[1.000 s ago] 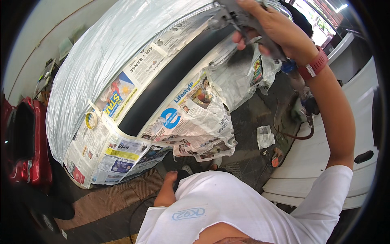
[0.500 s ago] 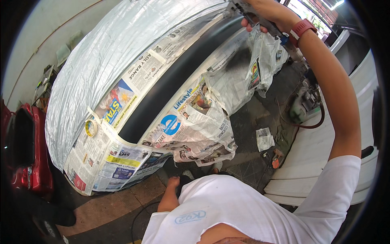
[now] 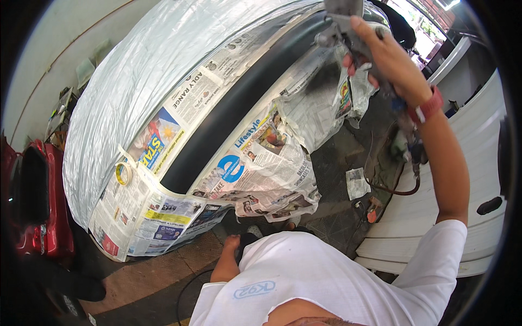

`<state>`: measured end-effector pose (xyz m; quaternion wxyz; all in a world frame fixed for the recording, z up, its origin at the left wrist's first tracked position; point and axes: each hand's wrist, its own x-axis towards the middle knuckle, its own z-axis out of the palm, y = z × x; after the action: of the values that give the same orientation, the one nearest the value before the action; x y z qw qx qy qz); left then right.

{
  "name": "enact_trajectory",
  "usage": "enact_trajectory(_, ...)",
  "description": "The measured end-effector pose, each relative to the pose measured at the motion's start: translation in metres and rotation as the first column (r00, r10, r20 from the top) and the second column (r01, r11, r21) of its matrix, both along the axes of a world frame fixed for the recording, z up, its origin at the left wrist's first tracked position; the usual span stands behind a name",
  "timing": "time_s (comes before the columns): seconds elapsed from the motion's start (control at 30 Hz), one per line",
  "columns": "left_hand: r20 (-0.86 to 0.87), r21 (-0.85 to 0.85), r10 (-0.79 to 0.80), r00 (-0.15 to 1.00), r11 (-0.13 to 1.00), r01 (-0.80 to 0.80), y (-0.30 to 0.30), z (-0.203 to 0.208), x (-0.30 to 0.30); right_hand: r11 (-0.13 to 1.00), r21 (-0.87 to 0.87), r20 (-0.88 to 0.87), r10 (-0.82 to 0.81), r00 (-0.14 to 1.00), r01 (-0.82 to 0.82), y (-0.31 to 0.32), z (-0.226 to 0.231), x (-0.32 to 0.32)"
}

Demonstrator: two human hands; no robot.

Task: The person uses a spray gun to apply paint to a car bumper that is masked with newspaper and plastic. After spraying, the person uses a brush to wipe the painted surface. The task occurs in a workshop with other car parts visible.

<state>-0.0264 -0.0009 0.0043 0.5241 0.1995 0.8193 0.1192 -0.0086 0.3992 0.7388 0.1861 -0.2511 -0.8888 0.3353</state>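
Observation:
High on the right, my right hand (image 3: 392, 68) grips a grey spray gun (image 3: 343, 32), its fingers curled round the handle. A hose runs down from the gun past the wrist. The gun's head points left, close to the far end of a long dark painted panel (image 3: 234, 117) but apart from it. Newspaper (image 3: 187, 98) taped along both sides masks the panel, and silvery plastic sheeting (image 3: 119, 81) covers the car body beyond. My left hand (image 3: 232, 242) hangs low by my dark-clothed leg, away from the panel; its fingers are too small to make out.
A yellowish tape roll (image 3: 123, 173) rests on the newspaper at the near left corner. A red car part (image 3: 51, 201) stands far left. On the floor to the right lie a paper sheet (image 3: 358, 183) and an orange tool (image 3: 373, 211), beside white ribbed panels (image 3: 402, 228).
My right hand has come nearer and a little downward with the spray gun, and the hose has swung with it. My left hand has stayed low by the leg.

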Motion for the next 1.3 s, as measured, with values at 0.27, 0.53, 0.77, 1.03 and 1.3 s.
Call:
enact_trajectory(0.27,-0.007,-0.068,0.244,0.970,0.967,-0.244,0.012,0.037,-0.011,0.935,-0.286,-0.010,0.216,0.976,-0.210,-0.046,-0.062,0.041)
enact_trajectory(0.53,-0.093,-0.046,0.059,0.994,0.997,-0.063,0.005,0.020,-0.019,0.967,-0.245,-0.112,0.044,0.993,-0.070,-0.001,-0.080,0.048)
enact_trajectory(0.77,0.026,-0.030,0.379,0.925,0.925,-0.379,-0.007,-0.009,-0.018,0.976,-0.177,-0.277,-0.176,0.945,0.130,0.040,-0.077,0.059)
enact_trajectory(1.03,0.051,0.044,0.400,0.915,0.914,-0.403,-0.018,-0.011,-0.016,0.948,-0.311,-0.337,-0.040,0.941,-0.072,-0.006,-0.106,0.087)
enact_trajectory(1.3,-0.125,0.013,0.189,0.974,0.982,-0.189,-0.003,0.031,-0.028,0.911,-0.387,-0.284,0.027,0.959,-0.140,0.011,-0.115,0.079)
